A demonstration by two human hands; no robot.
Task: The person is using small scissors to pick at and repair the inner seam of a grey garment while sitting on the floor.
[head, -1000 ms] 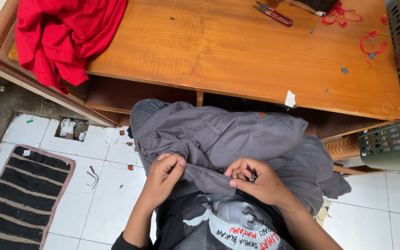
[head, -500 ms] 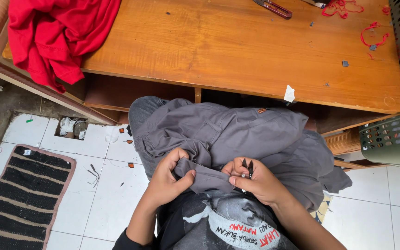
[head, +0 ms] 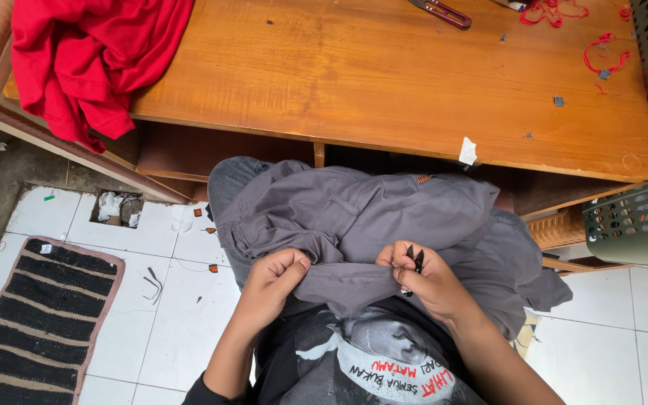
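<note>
A: Head view: what do the hands hold?
B: On the lap, a grey garment. The left hand pinches its folded edge, fingers curled tight. The right hand grips the same edge, fingers pressed around small black snips.
A: Around them?
B: A wooden table above, red cloth at its corner.

Both forearms come up from the bottom of the view and bend inward over the lap, bare from the elbows down. The left hand is curled into a loose fist, thumb pressed against the side of the forefinger in a pinch, knuckles turned upward. The right hand sits just beside it at the same height, its fingers bunched and curled toward the left hand, wrist slightly bent. The two hands are near but not touching.
</note>
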